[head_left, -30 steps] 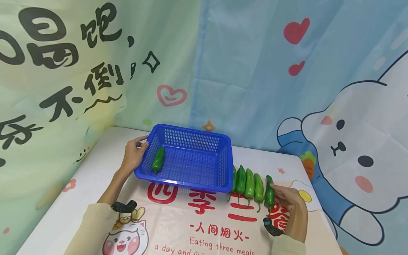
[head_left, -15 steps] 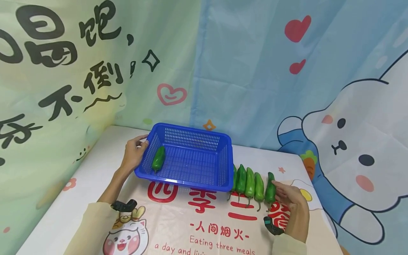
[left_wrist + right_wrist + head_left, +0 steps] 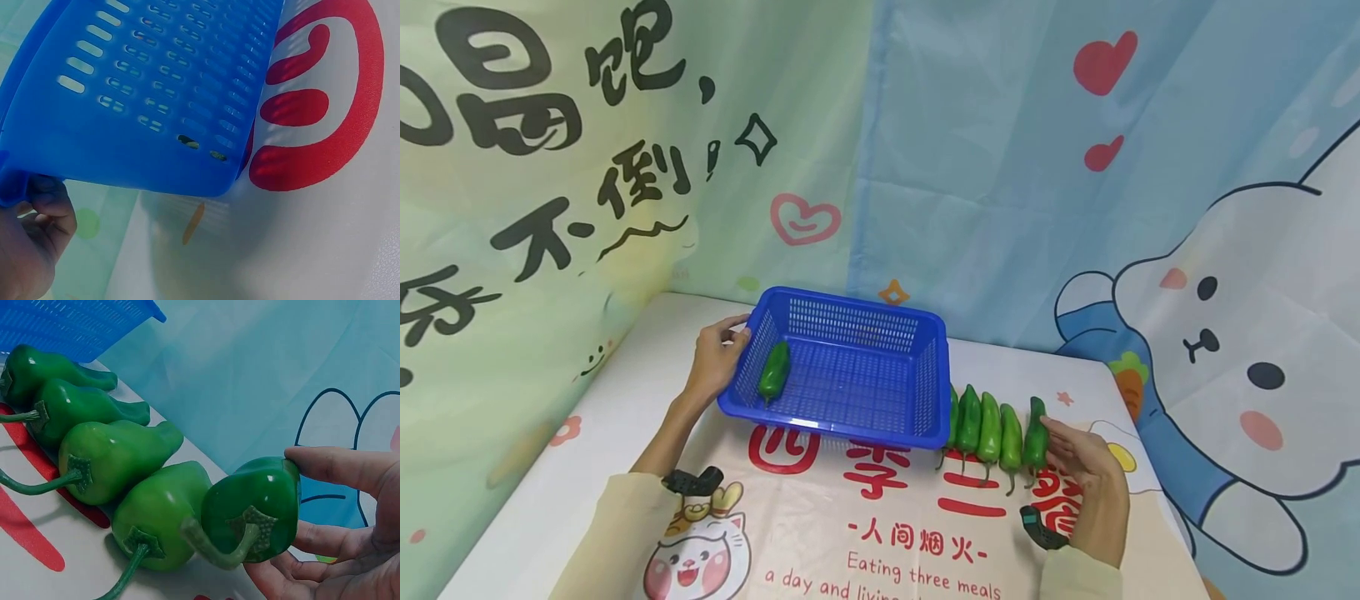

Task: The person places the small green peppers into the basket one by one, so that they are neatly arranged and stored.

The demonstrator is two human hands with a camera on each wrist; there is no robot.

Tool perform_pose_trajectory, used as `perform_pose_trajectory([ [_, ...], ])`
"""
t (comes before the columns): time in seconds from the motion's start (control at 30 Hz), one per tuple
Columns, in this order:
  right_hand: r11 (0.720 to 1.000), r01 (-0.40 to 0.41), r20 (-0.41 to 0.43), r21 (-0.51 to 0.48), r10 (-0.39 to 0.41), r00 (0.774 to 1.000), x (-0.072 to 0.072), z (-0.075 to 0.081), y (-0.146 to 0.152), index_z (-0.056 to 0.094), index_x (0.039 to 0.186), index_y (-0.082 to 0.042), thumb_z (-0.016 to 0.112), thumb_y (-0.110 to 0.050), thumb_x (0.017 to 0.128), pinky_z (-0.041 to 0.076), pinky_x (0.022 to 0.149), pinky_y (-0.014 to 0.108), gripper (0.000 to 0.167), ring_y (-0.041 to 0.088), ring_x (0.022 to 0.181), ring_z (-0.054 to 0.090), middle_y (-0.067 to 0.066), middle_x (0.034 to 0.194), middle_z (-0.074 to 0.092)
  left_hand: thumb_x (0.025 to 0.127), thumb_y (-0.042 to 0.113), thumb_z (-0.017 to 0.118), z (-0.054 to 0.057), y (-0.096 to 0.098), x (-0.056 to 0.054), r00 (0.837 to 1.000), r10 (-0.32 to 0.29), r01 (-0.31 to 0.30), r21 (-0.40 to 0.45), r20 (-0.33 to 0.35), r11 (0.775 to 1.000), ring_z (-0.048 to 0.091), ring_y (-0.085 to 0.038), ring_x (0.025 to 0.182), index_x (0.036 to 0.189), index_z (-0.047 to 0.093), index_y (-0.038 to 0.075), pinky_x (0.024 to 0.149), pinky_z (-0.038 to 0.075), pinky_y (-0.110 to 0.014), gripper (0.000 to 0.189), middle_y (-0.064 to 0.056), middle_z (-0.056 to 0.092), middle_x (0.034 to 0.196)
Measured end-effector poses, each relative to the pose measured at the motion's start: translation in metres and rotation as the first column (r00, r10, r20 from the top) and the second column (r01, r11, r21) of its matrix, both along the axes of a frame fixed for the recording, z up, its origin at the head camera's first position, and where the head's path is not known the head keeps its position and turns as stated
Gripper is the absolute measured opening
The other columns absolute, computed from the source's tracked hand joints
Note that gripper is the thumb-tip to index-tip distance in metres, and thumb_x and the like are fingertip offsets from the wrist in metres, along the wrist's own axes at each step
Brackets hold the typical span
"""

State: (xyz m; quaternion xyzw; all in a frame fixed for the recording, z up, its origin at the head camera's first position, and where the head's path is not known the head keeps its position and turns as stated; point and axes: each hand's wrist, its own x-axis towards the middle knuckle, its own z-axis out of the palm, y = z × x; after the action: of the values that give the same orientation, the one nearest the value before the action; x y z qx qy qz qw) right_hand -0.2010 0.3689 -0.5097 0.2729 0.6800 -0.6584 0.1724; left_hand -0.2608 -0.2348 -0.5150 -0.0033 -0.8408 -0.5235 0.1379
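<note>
My left hand grips the left rim of a blue plastic basket, which has slotted walls. One dark green pepper lies inside by the left wall. In the left wrist view, the curled fingers sit at the basket's rim, and a shadow falls on the cloth beneath its side. My right hand holds a dark green pepper at its right side. In the right wrist view, this pepper has its curved stem facing the camera, with one digit on its upper right and other fingers lower down.
Several green peppers lie side by side between the basket and my right hand, stems toward me. The leftmost is partly hidden by the basket. A printed cloth covers the table, and patterned curtains hang close behind it.
My right hand has shifted the held pepper slightly away from me, and its tip now stands higher in the head view. The left hand and the basket stay in place.
</note>
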Motion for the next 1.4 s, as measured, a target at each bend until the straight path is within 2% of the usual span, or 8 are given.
perform_pose_trajectory([
  [0.13,0.999,0.023,0.004,-0.023,-0.022,1.000,-0.001,0.002,-0.002,0.061,0.140,-0.007,0.078,-0.042,0.102,0.062,0.086,0.021,0.055,0.006,0.086,0.073,-0.009,0.092,0.071,0.112,0.011,0.057,0.000,0.000,0.000,1.000,-0.002,0.002,0.000,-0.003,1.000,0.065,-0.007,0.066,0.147,0.063,-0.008,0.059,0.052,-0.017,0.040,-0.029,0.071,0.100],
  [0.27,0.999,0.030,0.003,-0.038,-0.030,1.000,-0.001,0.003,-0.005,0.074,0.103,-0.021,0.080,-0.041,0.100,0.062,0.085,0.021,0.021,0.006,0.083,0.075,-0.009,0.089,0.073,0.112,0.011,0.057,0.000,0.000,0.000,1.000,-0.002,0.002,-0.002,-0.002,1.000,0.066,-0.010,0.067,0.147,0.063,-0.008,0.060,0.052,-0.017,0.040,-0.029,0.072,0.101],
  [0.37,0.999,0.029,0.000,-0.045,-0.029,1.000,0.000,0.004,-0.007,0.075,0.084,-0.028,0.080,-0.040,0.100,0.062,0.084,0.020,0.020,0.006,0.081,0.077,-0.008,0.087,0.075,0.112,0.011,0.057,0.000,0.000,0.001,1.000,-0.003,0.003,-0.002,-0.002,1.000,0.067,-0.012,0.068,0.147,0.063,-0.008,0.060,0.052,-0.017,0.040,-0.029,0.071,0.101],
  [0.43,0.999,0.020,-0.006,-0.047,-0.021,1.000,0.000,0.005,-0.008,0.075,0.082,-0.029,0.079,-0.039,0.101,0.062,0.083,0.020,0.022,0.006,0.081,0.077,-0.008,0.087,0.075,0.112,0.011,0.057,0.000,0.000,0.001,1.000,-0.002,0.002,-0.002,-0.002,1.000,0.067,-0.011,0.068,0.147,0.063,-0.008,0.060,0.052,-0.017,0.040,-0.029,0.071,0.101],
  [1.0,1.000,-0.014,-0.041,-0.018,0.014,0.999,-0.003,0.016,-0.025,0.078,0.087,-0.026,0.081,-0.041,0.099,0.063,0.084,0.022,0.020,0.007,0.084,0.076,-0.006,0.092,0.072,0.113,0.012,0.056,0.001,0.000,0.002,1.000,0.006,-0.006,0.001,0.007,1.000,0.065,-0.010,0.067,0.147,0.062,-0.007,0.058,0.051,-0.018,0.040,-0.029,0.071,0.100],
  [1.1,1.000,-0.013,-0.036,-0.010,0.012,0.999,-0.003,0.017,-0.028,0.077,0.112,-0.016,0.082,-0.043,0.098,0.063,0.086,0.021,0.031,0.006,0.086,0.075,-0.007,0.095,0.071,0.113,0.012,0.057,0.000,0.000,0.002,1.000,0.006,-0.006,0.002,0.008,1.000,0.064,-0.009,0.066,0.147,0.063,-0.007,0.058,0.051,-0.018,0.040,-0.029,0.071,0.100],
  [1.23,1.000,-0.012,-0.029,0.003,0.012,1.000,-0.005,0.022,-0.034,0.051,0.155,-0.002,0.081,-0.046,0.098,0.062,0.088,0.021,0.078,0.004,0.089,0.074,-0.009,0.098,0.070,0.112,0.011,0.056,0.001,0.000,0.001,1.000,0.002,-0.002,0.009,0.004,1.000,0.064,-0.006,0.065,0.147,0.062,-0.008,0.059,0.051,-0.018,0.040,-0.029,0.070,0.100],
  [1.4,1.000,-0.014,-0.040,0.022,0.015,0.999,-0.007,0.027,-0.040,0.041,0.162,-0.001,0.081,-0.048,0.098,0.062,0.087,0.020,0.089,0.003,0.094,0.070,-0.011,0.102,0.069,0.112,0.011,0.056,0.001,0.000,0.001,1.000,0.002,-0.002,0.015,0.000,1.000,0.065,-0.007,0.067,0.147,0.063,-0.008,0.060,0.052,-0.017,0.040,-0.028,0.070,0.100],
])
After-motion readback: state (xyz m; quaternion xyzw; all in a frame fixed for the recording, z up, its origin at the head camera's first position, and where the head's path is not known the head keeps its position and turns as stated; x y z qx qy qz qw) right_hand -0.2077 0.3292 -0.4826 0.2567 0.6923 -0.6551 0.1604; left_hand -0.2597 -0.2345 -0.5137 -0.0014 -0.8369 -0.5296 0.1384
